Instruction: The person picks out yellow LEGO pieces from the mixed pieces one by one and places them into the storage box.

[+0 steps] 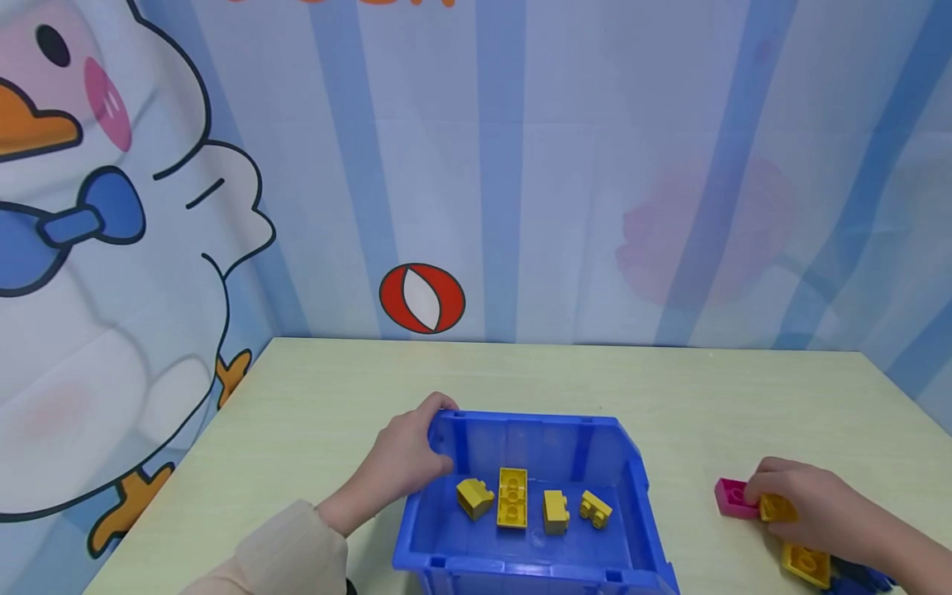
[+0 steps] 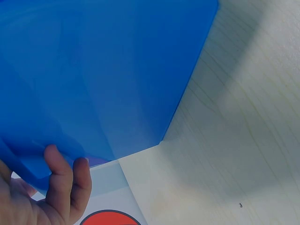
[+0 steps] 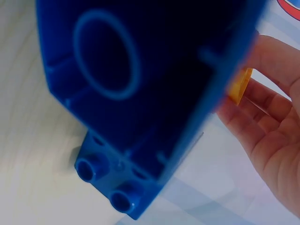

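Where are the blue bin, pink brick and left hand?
Blue bin (image 1: 521, 445): head view, inner far wall.
Pink brick (image 1: 732, 499): head view, uncovered left part.
Left hand (image 1: 405, 453): head view, back of hand.

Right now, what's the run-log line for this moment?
left hand: grips blue bin | right hand: holds yellow brick, pink brick beside it | bin: four yellow pieces inside

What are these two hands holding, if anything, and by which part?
The left hand grips the blue bin by its rim near the far left corner. The right hand pinches a yellow block; exactly where is partly hidden.
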### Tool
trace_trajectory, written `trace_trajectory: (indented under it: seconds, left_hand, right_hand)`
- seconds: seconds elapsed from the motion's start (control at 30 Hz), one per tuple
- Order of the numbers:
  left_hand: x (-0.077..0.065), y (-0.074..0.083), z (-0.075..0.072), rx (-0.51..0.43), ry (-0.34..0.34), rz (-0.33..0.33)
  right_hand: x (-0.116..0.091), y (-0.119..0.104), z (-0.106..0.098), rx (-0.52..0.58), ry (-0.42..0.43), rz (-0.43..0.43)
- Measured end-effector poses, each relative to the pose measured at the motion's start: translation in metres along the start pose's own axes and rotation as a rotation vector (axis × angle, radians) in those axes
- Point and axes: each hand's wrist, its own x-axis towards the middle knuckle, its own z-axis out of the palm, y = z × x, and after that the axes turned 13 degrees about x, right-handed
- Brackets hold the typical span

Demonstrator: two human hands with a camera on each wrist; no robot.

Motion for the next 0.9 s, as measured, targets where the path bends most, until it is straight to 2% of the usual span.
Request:
trace_trajectory:
  seconds: [0.27,0.5,0.63,0.9]
  left_hand:
    - [0.001,0.000,0.000,0.003,0.000,-0.003]
    - [0.002,-0.001,0.001,0.005,0.000,-0.007]
    - [0.001,0.000,0.001,0.003,0.000,-0.004]
    - [-0.001,0.000,0.000,-0.002,0.011,-0.001]
  right_hand:
    - [0.001,-0.001,-0.001,-0.003,0.003,0.012]
    - [0.003,-0.009,-0.002,-0.011,0.017,0.072]
    - [0.003,-0.011,-0.005,-0.010,0.021,0.016]
    - [0.005,-0.017,-0.009,-0.004,0.023,-0.038]
